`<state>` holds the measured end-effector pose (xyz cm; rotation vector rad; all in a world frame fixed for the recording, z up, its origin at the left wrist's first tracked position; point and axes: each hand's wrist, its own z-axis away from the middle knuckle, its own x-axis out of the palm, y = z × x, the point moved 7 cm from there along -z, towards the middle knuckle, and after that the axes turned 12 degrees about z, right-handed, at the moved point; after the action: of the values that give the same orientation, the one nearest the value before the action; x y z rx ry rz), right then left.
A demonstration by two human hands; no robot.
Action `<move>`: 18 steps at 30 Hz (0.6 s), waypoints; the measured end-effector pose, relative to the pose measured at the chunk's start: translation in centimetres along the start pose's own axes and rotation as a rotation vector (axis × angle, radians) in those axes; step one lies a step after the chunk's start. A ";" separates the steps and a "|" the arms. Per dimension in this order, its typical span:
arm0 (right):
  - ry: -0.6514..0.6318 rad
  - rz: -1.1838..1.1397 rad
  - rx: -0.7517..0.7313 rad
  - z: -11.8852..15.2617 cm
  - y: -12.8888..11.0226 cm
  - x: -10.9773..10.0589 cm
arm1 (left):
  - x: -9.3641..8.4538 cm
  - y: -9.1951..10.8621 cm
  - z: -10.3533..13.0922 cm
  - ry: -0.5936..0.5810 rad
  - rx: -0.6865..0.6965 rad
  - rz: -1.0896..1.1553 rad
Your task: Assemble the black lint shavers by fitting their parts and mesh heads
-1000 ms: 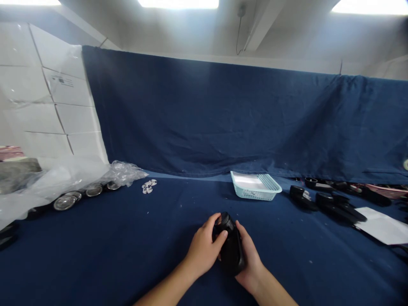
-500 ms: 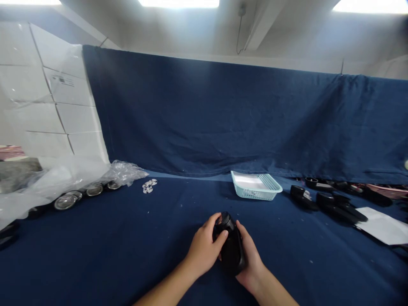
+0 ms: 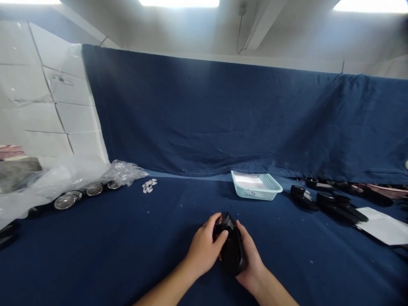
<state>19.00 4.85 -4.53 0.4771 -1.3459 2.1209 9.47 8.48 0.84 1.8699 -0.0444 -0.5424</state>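
Note:
Both hands are around a black rounded device (image 3: 232, 255) with a round black cap or knob at its far end; its exact kind I cannot make out. My left hand (image 3: 204, 245) closes on the knob end from the left, thumb across the top and fingers at the far side. From the right, my right hand (image 3: 250, 259) cups the device's body, with its thumb along the side and the other fingers hidden underneath. The device is tilted, its knob end pointing away from me, above the dark blue cloth.
A light blue basket (image 3: 257, 194) with white paper stands ahead. Black device parts (image 3: 338, 207) and a white sheet (image 3: 384, 225) lie right. Left are round silver-faced parts (image 3: 65, 201), clear plastic wrap (image 3: 126, 171), small white pieces (image 3: 149, 185) and stacked white boxes (image 3: 78, 117). A blue curtain (image 3: 204, 114) hangs behind.

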 end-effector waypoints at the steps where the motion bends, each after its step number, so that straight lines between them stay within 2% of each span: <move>1: 0.001 0.002 0.001 0.0 0.0 0.0 | 0.0 0.0 0.0 0.002 -0.003 0.001; 18: -0.056 0.000 -0.006 -0.1 -0.1 0.2 | 0.2 -0.5 0.0 -0.028 -0.045 0.041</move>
<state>18.95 4.98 -4.38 0.5375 -1.3834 2.1170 9.56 8.59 0.35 1.8144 -0.0879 -0.5371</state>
